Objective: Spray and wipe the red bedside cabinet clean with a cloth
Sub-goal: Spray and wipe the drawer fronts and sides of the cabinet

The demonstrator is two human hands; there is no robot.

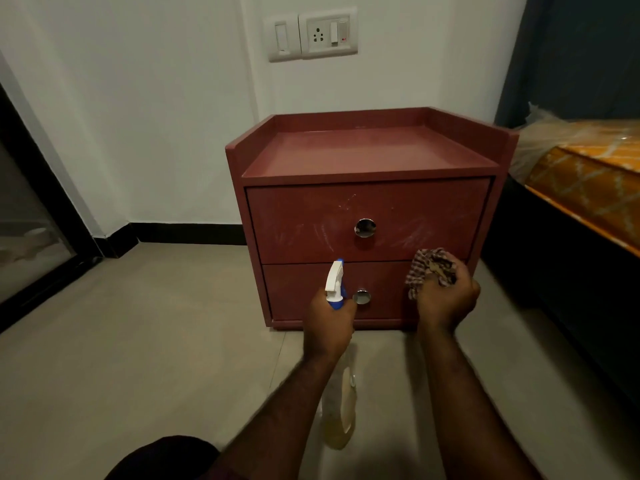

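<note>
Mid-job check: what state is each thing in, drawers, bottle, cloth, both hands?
Top drawer: shut, front streaked with pale smears.
Bottom drawer: shut.
Spray bottle: gripped by left hand, nozzle toward the cabinet.
Cloth: bunched, held in right hand.
Socket indicator: glowing red.

No text, label, brand or number is legible: the spray bottle (pixel 341 410) is blurred, and the wall switch plate (pixel 327 32) shows no readable marking.
</note>
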